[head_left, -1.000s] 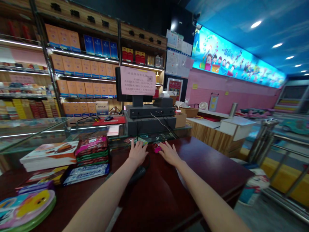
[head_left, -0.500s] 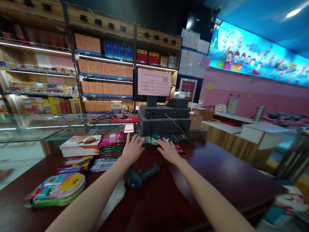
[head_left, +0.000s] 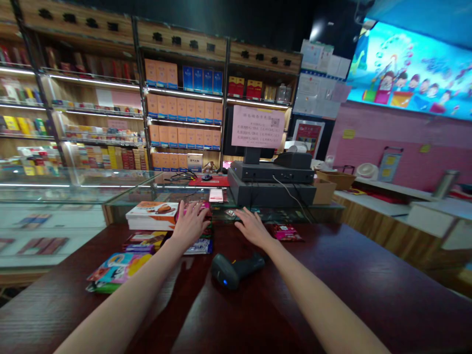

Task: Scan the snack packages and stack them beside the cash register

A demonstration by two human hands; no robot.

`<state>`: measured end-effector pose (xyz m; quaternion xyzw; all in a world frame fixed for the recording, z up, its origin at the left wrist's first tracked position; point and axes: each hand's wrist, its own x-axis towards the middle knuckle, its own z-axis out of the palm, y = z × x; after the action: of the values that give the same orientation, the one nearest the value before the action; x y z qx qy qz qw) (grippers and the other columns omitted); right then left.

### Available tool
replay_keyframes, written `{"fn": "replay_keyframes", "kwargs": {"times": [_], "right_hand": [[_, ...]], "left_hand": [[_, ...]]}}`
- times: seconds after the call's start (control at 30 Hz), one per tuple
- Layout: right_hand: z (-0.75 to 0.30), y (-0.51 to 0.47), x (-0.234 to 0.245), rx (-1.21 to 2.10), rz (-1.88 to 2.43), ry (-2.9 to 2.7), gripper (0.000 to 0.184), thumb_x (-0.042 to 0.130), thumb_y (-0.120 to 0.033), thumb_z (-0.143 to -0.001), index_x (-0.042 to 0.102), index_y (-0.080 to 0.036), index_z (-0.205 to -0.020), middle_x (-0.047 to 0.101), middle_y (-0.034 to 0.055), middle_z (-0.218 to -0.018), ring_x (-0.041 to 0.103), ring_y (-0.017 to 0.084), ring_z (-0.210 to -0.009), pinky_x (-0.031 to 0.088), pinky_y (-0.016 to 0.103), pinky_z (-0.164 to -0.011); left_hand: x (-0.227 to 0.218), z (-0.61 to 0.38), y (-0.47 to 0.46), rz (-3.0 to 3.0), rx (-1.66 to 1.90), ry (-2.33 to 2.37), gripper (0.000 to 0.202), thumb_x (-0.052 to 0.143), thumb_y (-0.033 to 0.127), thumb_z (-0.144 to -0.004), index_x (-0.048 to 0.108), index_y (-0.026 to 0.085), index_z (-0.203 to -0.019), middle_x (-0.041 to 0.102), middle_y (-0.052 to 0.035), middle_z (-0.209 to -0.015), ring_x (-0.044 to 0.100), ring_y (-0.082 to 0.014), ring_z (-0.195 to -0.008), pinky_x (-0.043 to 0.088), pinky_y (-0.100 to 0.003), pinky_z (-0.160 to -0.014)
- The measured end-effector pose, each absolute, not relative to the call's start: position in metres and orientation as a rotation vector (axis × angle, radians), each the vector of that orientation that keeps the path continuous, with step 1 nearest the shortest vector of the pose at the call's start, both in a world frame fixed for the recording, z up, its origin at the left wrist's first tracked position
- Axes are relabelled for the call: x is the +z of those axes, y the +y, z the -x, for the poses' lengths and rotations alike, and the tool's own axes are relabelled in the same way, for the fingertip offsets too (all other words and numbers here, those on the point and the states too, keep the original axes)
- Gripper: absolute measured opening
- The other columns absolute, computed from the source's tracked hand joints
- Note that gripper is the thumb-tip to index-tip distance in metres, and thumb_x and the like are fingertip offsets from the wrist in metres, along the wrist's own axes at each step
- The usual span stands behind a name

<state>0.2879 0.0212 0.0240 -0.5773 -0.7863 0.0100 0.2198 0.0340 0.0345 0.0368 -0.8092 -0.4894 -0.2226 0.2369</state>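
Both my arms reach forward over a dark red wooden counter. My left hand is open, fingers spread, resting on a stack of snack packets beside a white and orange box. My right hand is open too, palm down near the counter's far edge, holding nothing. A black barcode scanner lies on the counter between my forearms. A small pink packet lies to the right of my right hand.
A cash register with a monitor and a pink notice stands behind the counter. A glass display case runs to the left. Shelves of orange cartons fill the back wall. A colourful round pack lies at the counter's left.
The view has swung left. My left hand has moved left onto the stack of packets. My right hand has drifted left, away from the pink packet.
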Motion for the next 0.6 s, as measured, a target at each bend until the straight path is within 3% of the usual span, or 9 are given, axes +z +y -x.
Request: {"fn": "replay_keyframes", "kwargs": {"times": [0.27,0.6], "right_hand": [[-0.252,0.031,0.028,0.070,1.531,-2.216,0.049,0.044,-0.035,-0.102,0.044,-0.029,-0.150,0.042,0.0042,-0.159,0.025,0.027,-0.153,0.017,0.060,-0.121],[-0.216,0.041,0.033,0.176,1.463,-2.208,0.049,0.045,-0.036,-0.102,0.044,-0.026,-0.150,0.045,0.0059,-0.157,0.029,0.030,-0.151,0.019,0.062,-0.120]], "left_hand": [[0.039,0.002,0.034,2.187,-0.597,-1.470,0.038,0.053,0.037,-0.096,0.061,0.023,-0.129,0.056,-0.0135,-0.144,0.043,-0.0342,-0.139,0.013,-0.067,-0.120],[0.034,0.033,0.039,2.092,-0.543,-1.532,0.047,0.049,0.046,-0.097,0.058,0.024,-0.137,0.057,-0.0140,-0.144,0.043,-0.0345,-0.139,0.012,-0.064,-0.120]]}}
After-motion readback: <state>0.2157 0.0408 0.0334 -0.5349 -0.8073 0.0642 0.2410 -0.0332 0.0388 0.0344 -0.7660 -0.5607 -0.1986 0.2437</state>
